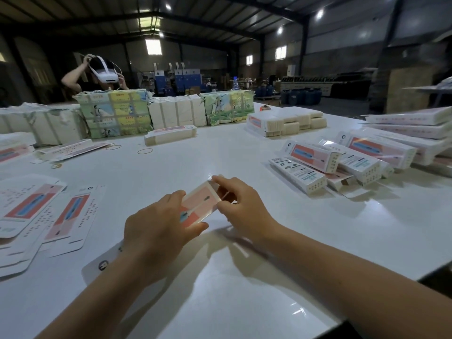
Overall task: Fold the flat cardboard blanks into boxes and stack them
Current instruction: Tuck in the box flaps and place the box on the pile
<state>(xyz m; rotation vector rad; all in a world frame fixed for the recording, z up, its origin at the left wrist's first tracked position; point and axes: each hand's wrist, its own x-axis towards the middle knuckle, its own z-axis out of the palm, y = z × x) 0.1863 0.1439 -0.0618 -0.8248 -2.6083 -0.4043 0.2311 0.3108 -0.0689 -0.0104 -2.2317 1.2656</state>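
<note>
Pink-and-white printed cardboard box blank (199, 207), half popped into shape, sits at table centre between both hands: the left hand (156, 228) grips its near end with curled fingers, while the right hand (241, 206) pinches the far flap. Best move, I'd say, is holding the body square and tucking that flap cleanly along its crease. Finished white boxes (342, 162) pile up at two o'clock, flat printed blanks (36, 211) wait at nine.

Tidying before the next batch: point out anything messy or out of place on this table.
Finished boxes at right lie in a tilted, overlapping heap, not a neat stack. Loose rubber bands are scattered mid-table. Nothing looks damaged.
</note>
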